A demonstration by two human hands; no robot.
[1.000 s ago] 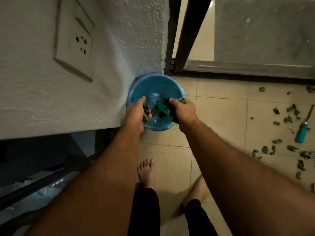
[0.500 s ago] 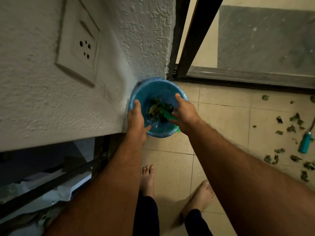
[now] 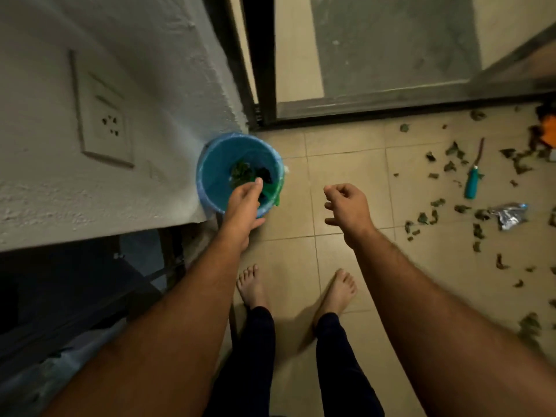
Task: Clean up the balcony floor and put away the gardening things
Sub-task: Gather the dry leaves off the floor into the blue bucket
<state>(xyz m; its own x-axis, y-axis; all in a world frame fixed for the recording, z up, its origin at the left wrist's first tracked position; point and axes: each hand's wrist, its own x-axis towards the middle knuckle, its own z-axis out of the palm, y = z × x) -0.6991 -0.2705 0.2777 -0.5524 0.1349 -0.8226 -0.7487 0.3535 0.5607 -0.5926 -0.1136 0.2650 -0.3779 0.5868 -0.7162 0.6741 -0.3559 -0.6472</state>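
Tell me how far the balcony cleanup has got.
Done: some leaves lie in the blue bin by the wall. In hand: nothing; the left hand hangs over the bin's rim, and the right hand is loosely curled and empty over the tiles. Left: many leaves scattered on the floor, the teal-handled tool, a crumpled foil wrapper and something orange at the frame's edge.

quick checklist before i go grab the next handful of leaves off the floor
1. Right hand free to pick up: ok, loosely curled, holding nothing.
2. Left hand free: cannot tell, it hangs over the blue bin rim, fingers partly hidden.
3. Bin has room: ok, leaves cover only the bottom.
4. Floor swept: not ok, scattered leaves lie to the right.
5. Teal-handled tool put away: not ok, it lies among the leaves.
6. Crumpled foil wrapper binned: not ok, it lies on the tiles.
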